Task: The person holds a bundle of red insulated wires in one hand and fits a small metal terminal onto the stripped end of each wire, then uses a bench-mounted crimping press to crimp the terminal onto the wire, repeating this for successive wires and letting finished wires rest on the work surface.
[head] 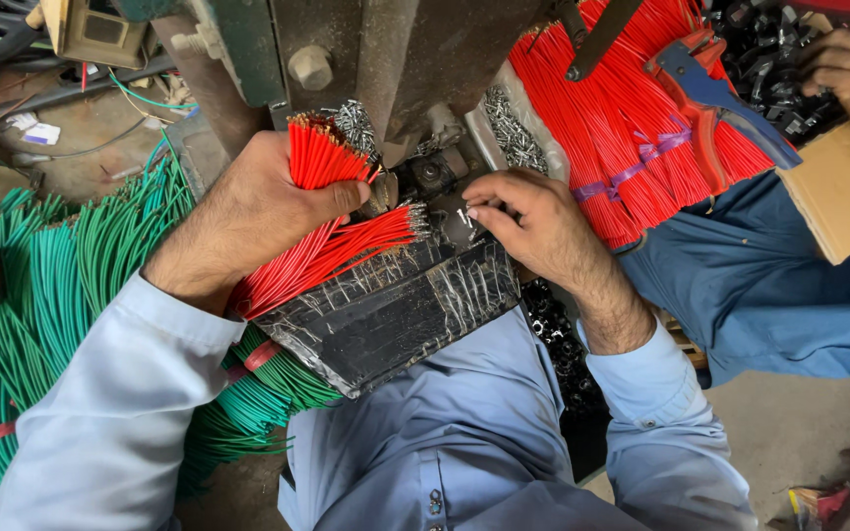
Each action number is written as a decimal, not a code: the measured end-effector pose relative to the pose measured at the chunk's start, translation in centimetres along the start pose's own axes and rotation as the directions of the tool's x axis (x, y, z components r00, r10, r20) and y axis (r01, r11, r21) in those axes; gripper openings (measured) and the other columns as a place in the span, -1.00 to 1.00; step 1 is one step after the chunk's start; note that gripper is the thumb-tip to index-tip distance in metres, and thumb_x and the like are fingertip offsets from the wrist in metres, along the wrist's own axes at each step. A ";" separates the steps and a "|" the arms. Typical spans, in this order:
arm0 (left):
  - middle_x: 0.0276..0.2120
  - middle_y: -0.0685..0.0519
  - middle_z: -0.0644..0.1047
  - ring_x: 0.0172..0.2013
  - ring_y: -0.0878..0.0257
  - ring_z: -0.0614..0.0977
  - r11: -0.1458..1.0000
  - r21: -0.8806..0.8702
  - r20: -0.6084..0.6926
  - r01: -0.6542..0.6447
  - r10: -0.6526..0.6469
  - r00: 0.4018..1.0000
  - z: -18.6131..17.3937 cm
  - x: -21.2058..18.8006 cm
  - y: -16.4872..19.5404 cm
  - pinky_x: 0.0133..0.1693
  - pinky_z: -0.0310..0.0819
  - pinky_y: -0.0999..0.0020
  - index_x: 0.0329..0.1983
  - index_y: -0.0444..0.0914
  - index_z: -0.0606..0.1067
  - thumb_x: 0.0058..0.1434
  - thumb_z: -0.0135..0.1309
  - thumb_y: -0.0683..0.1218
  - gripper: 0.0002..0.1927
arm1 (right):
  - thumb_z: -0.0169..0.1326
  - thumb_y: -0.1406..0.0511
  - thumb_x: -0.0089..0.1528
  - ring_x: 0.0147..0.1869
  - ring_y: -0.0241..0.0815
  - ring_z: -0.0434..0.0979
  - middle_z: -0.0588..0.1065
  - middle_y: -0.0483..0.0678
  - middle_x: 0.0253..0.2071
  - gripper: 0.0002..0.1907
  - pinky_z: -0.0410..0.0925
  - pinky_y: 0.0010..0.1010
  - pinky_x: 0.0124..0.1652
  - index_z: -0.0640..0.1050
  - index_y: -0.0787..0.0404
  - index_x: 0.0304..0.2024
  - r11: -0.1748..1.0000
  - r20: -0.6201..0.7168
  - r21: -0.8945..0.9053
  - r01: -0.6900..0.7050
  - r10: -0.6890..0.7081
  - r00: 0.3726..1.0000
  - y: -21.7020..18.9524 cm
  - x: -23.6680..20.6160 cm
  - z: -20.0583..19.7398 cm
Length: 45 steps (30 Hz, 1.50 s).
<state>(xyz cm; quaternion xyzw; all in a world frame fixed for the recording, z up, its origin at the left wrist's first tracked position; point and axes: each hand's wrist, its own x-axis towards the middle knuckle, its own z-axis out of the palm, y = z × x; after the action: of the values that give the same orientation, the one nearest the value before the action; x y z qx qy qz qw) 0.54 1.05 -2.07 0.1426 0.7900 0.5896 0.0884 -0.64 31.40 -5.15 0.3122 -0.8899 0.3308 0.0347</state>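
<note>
Clamping red wire bundle (319, 211) in our left hand (248, 211), fist closed mid-length, crimped tips fanned toward press (415, 59). Our right hand (533, 221) curled at press bed, pinch contents hidden: cannot tell. We judge wires light, springy, slippery; hold mid-bundle, firmly.

I had a black taped pad (395, 315) across my lap as the work surface, its top scuffed and scratched. Red wires (332, 251) with metal tips lay fanned directly on it. On the dirt floor (81, 147) to my left, green wire bundles (41, 285) were piled, tied with red bands.
</note>
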 end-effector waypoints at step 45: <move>-0.45 0.12 0.60 -0.38 0.43 0.54 1.000 -0.011 -0.030 0.014 -0.014 0.999 -0.1 0.1 0.0 -0.32 0.50 0.37 -0.21 -0.34 0.60 0.27 0.20 -0.11 -0.83 | 0.21 0.40 0.32 -0.06 -0.29 0.65 0.63 -0.04 -0.14 -0.86 0.52 -0.47 -0.05 0.64 0.30 -0.07 0.863 -0.044 0.504 0.013 0.011 0.999 -0.8 1.9 1.8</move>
<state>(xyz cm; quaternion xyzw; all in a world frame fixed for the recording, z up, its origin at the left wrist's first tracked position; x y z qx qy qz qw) 0.44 0.93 -2.02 0.1279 0.7890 0.5954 0.0816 -1.47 28.85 -5.58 0.3031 -0.7714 0.5589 -0.0277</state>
